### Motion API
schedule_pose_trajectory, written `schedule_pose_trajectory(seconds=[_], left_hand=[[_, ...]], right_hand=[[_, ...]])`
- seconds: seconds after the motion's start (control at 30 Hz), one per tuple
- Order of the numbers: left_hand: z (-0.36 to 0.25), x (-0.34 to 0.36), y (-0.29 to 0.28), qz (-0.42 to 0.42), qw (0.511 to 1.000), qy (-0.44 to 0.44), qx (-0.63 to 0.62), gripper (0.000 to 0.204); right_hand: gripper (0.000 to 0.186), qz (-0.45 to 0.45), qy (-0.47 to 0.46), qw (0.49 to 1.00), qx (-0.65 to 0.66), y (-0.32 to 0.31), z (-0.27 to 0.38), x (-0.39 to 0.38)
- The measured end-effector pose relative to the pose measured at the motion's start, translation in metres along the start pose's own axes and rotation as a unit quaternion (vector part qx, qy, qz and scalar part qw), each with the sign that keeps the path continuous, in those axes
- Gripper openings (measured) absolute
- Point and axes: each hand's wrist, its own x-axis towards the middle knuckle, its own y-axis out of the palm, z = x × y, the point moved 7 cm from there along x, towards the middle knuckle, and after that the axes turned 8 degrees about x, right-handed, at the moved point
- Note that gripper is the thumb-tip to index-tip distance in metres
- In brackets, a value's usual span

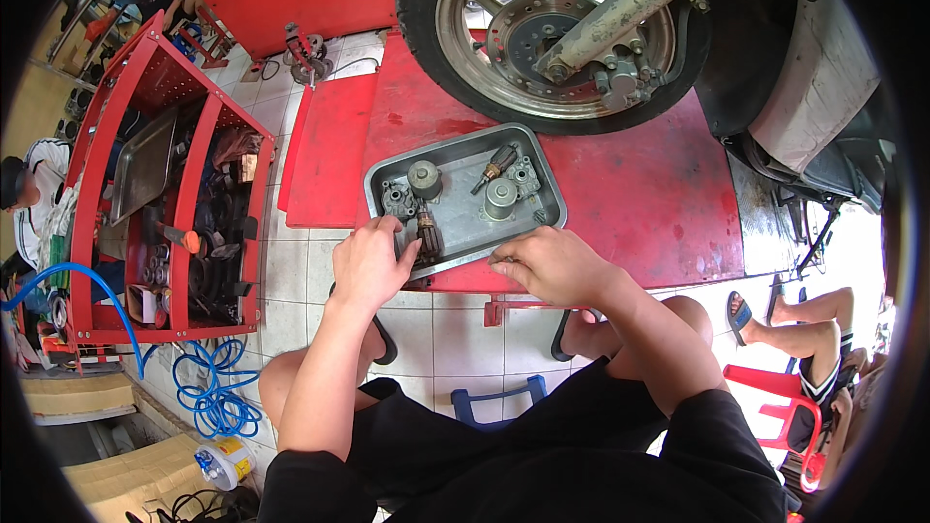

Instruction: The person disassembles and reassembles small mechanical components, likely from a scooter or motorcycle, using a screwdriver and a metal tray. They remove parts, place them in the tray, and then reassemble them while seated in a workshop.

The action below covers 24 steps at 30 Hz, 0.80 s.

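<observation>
A grey metal tray [463,141] rests on the red platform in front of me, holding several greasy motor parts. My left hand [373,263] is over its near left corner, thumb and fingers apart. Beside the thumb lies a dark armature [427,232]; beyond it are a cast end cover [398,199] and a round motor housing [423,177]. On the tray's right side are a second armature [498,164], another end cover [524,177] and another housing [500,199]. My right hand [560,263] is at the near rim, fingers curled together; what they pinch is hidden.
A motorcycle wheel [415,34] stands beyond the tray on the red platform [647,199]. To the left is a red tool cart [174,331], with a coiled blue hose [215,397] on the floor. Below my hands is a blue stool [463,407]. Another person sits at right.
</observation>
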Motion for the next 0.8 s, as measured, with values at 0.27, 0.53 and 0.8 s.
schedule_pose_trajectory(seconds=[0.27, 0.53, 0.8], left_hand=[[-0.0005, 0.0006, 0.0001, 0.005, 1.0, -0.003, -0.001, 0.036], [0.0015, 0.0003, 0.0016, -0.003, 1.0, -0.002, -0.002, 0.036], [0.0005, 0.0004, 0.0007, 0.0, 1.0, -0.001, 0.001, 0.036]], right_hand=[[0.03, -0.003, -0.003, 1.0, 0.005, 0.0015, -0.0026, 0.0004], [0.03, -0.01, -0.009, 1.0, 0.002, 0.0017, -0.0028, 0.0002], [0.031, -0.005, -0.005, 1.0, 0.0, 0.0014, -0.0021, 0.0002]])
